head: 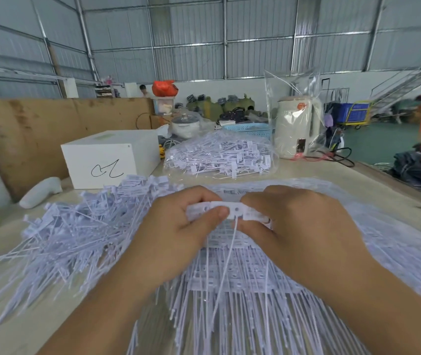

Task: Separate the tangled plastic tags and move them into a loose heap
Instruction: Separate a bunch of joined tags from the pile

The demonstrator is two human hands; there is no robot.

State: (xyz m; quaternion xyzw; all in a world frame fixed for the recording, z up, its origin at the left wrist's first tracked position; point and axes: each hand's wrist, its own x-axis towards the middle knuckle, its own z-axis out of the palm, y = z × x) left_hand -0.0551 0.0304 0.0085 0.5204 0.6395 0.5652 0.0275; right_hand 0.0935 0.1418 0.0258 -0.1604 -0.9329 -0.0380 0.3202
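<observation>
Both hands meet at frame centre over the table: left hand (pixel 178 224) and right hand (pixel 289 221) pinch a white flat plastic tag strip with punched holes (pixel 232 210), thumbs on top, fingers curled round its ends. The strip's long axis runs left-right across the frame; one thin tail (pixel 226 265) hangs from it toward the bottom edge, leaning slightly left. Under the hands lies a still-joined batch of white tags (pixel 242 285), heads in rows, tails pointing to the bottom of the frame. Left of centre sits a loose heap of separated white tags (pixel 76 234), tails fanning mostly lower left. Upper centre: clear plastic bag of more tags (pixel 219 156); to its left a white box with a black scribble (pixel 109 160); to its right a cream electric kettle inside a clear bag (pixel 298 129).
</observation>
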